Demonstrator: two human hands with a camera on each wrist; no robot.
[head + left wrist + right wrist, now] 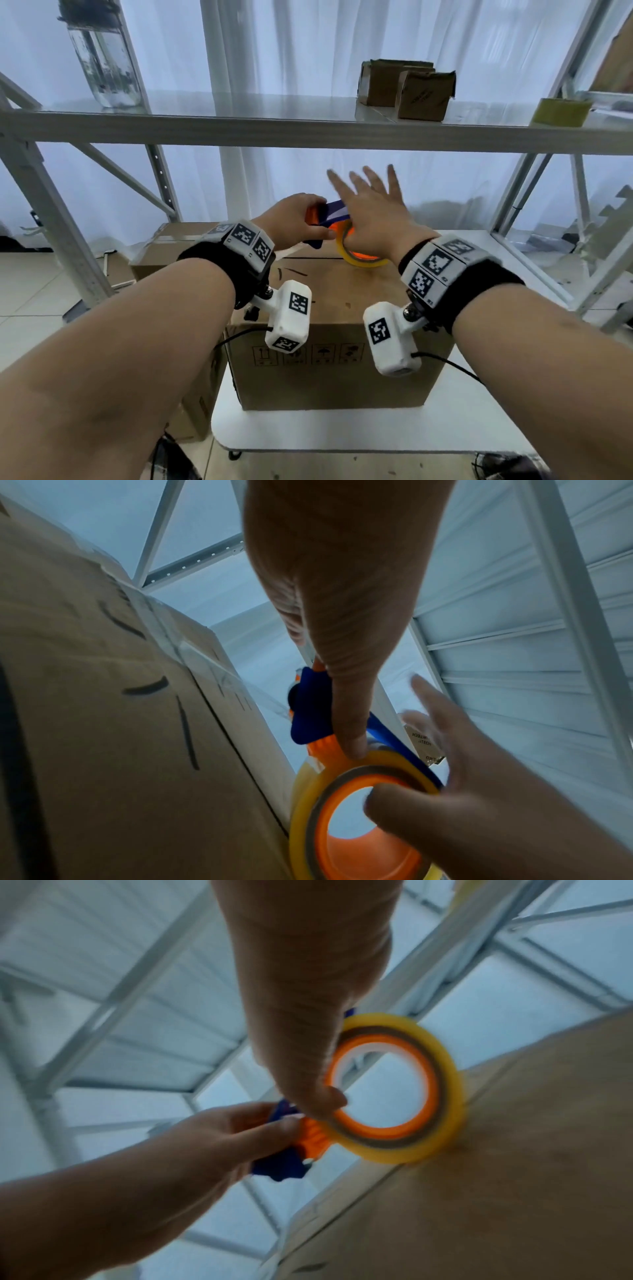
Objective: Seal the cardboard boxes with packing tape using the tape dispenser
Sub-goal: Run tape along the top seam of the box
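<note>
A large brown cardboard box (pixel 329 301) stands on a white table (pixel 342 428), flaps down with a seam across its top. My left hand (pixel 294 219) grips the blue and orange tape dispenser (pixel 330 210) above the box's far edge. Its yellowish tape roll (pixel 363 262) rests against the box top. My right hand (pixel 373 212) hovers over the roll with fingers spread straight. In the left wrist view the right thumb (pixel 394 804) touches the rim of the roll (pixel 308 804). The right wrist view shows the roll (pixel 441 1069) on the box (pixel 514 1177), blurred.
A second cardboard box (pixel 164 246) stands behind at the left. Overhead, a metal shelf (pixel 308 130) carries two small boxes (pixel 407 89), a spare tape roll (pixel 561 111) and a glass jar (pixel 102 61). Rack uprights flank the table on both sides.
</note>
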